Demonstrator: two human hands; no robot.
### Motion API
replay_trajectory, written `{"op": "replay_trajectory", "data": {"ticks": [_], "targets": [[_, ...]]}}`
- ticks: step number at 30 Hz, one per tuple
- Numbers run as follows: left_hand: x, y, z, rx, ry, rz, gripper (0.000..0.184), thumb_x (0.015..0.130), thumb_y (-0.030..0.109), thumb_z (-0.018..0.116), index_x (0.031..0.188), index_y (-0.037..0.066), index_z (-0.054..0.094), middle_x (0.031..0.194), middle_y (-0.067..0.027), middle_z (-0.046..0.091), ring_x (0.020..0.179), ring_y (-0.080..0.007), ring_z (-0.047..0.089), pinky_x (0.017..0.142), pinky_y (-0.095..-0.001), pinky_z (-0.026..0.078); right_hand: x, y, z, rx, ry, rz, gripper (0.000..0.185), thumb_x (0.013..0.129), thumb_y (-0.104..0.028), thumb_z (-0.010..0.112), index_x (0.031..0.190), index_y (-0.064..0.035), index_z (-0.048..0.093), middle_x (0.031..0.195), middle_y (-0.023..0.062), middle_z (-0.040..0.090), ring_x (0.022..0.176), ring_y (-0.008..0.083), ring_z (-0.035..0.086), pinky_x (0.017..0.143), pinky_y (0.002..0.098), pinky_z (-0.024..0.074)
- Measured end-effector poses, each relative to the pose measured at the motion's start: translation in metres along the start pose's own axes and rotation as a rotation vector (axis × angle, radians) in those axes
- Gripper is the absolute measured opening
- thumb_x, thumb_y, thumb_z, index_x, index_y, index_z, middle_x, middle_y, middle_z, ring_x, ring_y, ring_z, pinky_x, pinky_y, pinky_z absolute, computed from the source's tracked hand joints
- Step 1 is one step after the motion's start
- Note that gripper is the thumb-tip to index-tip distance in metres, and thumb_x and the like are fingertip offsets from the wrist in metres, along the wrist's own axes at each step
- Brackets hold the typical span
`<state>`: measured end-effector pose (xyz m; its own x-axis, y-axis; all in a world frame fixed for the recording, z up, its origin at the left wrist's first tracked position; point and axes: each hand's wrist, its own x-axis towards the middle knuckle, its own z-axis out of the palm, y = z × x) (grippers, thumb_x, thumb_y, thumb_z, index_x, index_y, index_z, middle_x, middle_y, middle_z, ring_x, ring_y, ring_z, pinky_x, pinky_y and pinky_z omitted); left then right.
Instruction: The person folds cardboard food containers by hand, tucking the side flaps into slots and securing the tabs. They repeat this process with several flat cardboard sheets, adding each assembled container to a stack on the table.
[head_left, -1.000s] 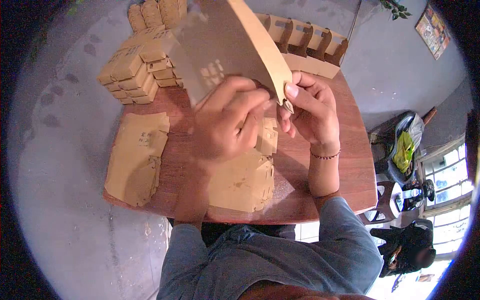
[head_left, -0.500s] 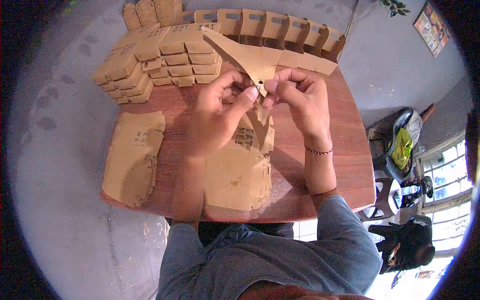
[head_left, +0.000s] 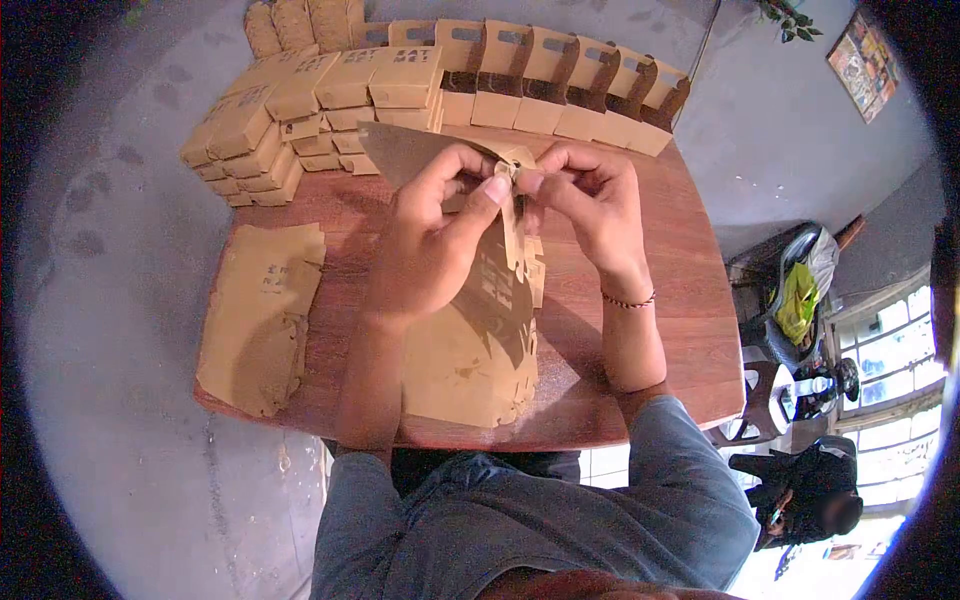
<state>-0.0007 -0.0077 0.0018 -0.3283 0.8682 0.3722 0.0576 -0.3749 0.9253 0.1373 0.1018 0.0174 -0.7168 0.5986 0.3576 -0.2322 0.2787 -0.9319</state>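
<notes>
A brown cardboard piece is held up above the table, between both hands. My left hand pinches its folded corner, thumb on top. On the other side of the same corner, my right hand grips it between thumb and fingers. A narrow flap with a slotted end hangs below the fingertips. Under the hands lies a stack of flat cardboard sheets with printed lettering, partly in shadow. Another flat stack rests at the table's left side.
Folded boxes are piled at the back left of the wooden table. A row of cardboard carriers with handle holes lines the back edge. At the right are a chair, bags and a person in dark clothes.
The cardboard piece has swung down and tilted to the left, and its narrow flap now hangs between the hands. Over the last second, my left hand has come to pinch the corner beside my right.
</notes>
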Motion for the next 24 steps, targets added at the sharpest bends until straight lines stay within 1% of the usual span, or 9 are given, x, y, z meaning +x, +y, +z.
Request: {"op": "replay_trajectory", "data": {"ticks": [4,8,9,11,13,16,19,21,24], "targets": [[0.001,0.001,-0.001,-0.018,-0.035,-0.022,0.015,0.096,0.016,0.054,0.096,0.001,0.053,0.081,-0.0019,0.061,0.076,-0.0049,0.056,0.066,-0.0211,0.045,-0.005,-0.003,0.003,-0.040,0.015,-0.036,0.013,0.085,-0.008,0.067,0.077,0.0013,0.065,0.069,0.0040,0.064,0.060,0.0087,0.060,0.055,0.0228,0.0457],[0.001,-0.001,0.000,-0.048,-0.048,-0.030,0.014,0.096,0.015,0.055,0.095,0.002,0.050,0.079,-0.0003,0.059,0.071,-0.0026,0.053,0.063,-0.0195,0.042,-0.008,-0.002,0.005,-0.192,0.096,-0.085,0.017,0.085,-0.012,0.068,0.074,0.0007,0.065,0.063,0.0015,0.062,0.059,0.0050,0.056,0.053,0.0223,0.0436],[0.001,0.000,-0.001,-0.048,-0.049,-0.029,0.014,0.096,0.015,0.055,0.095,0.002,0.050,0.079,-0.0003,0.059,0.071,-0.0026,0.053,0.063,-0.0195,0.042,-0.008,-0.001,0.004,-0.268,0.120,-0.100,0.018,0.084,-0.013,0.069,0.073,0.0003,0.065,0.061,0.0006,0.061,0.059,0.0040,0.054,0.053,0.0221,0.0430],[0.000,0.001,-0.001,0.015,-0.053,-0.054,0.015,0.094,0.020,0.058,0.093,0.007,0.051,0.084,0.0012,0.057,0.076,-0.0044,0.051,0.068,-0.0204,0.041,-0.009,0.000,0.003,-0.320,0.121,-0.116,0.018,0.084,-0.014,0.069,0.072,-0.0001,0.065,0.060,0.0000,0.060,0.058,0.0036,0.053,0.053,0.0221,0.0427],[0.000,-0.002,-0.002,0.025,-0.049,-0.038,0.014,0.094,0.019,0.058,0.092,0.007,0.051,0.084,0.0012,0.057,0.076,-0.0044,0.051,0.068,-0.0203,0.041,-0.010,-0.001,0.002,-0.370,0.122,-0.130,0.019,0.083,-0.014,0.070,0.071,-0.0005,0.065,0.059,-0.0006,0.060,0.058,0.0033,0.051,0.053,0.0220,0.0423],[-0.001,-0.001,0.001,0.010,-0.057,-0.011,0.012,0.094,0.016,0.057,0.092,0.007,0.050,0.085,0.0009,0.056,0.075,-0.0045,0.050,0.067,-0.0204,0.041,-0.013,-0.008,0.000,-0.421,0.099,-0.052,0.019,0.083,-0.015,0.070,0.071,-0.0012,0.066,0.058,-0.0016,0.058,0.057,0.0034,0.049,0.051,0.0226,0.0403],[-0.001,-0.002,0.000,0.016,-0.086,0.001,0.010,0.094,0.013,0.057,0.093,0.006,0.049,0.086,0.0001,0.056,0.077,-0.0049,0.051,0.068,-0.0209,0.042,-0.011,-0.012,-0.008,-0.357,0.026,0.004,0.018,0.082,-0.016,0.071,0.073,-0.0013,0.067,0.058,-0.0024,0.057,0.055,0.0028,0.046,0.049,0.0226,0.0369],[-0.002,-0.003,0.000,0.048,-0.105,-0.001,0.010,0.094,0.011,0.057,0.093,0.006,0.049,0.086,-0.0005,0.057,0.079,-0.0052,0.053,0.069,-0.0212,0.043,-0.011,-0.015,-0.015,-0.346,-0.080,0.065,0.017,0.083,-0.016,0.072,0.075,-0.0014,0.068,0.058,-0.0024,0.056,0.054,0.0024,0.044,0.048,0.0224,0.0343],[-0.002,-0.006,0.004,0.037,-0.135,0.012,0.010,0.094,0.009,0.057,0.095,0.005,0.048,0.088,-0.0023,0.059,0.083,-0.0069,0.057,0.070,-0.0218,0.045,-0.011,-0.015,-0.021,-0.424,-0.104,-0.002,0.016,0.083,-0.015,0.072,0.076,-0.0009,0.069,0.059,-0.0020,0.057,0.056,0.0019,0.046,0.050,0.0222,0.0361]]}}
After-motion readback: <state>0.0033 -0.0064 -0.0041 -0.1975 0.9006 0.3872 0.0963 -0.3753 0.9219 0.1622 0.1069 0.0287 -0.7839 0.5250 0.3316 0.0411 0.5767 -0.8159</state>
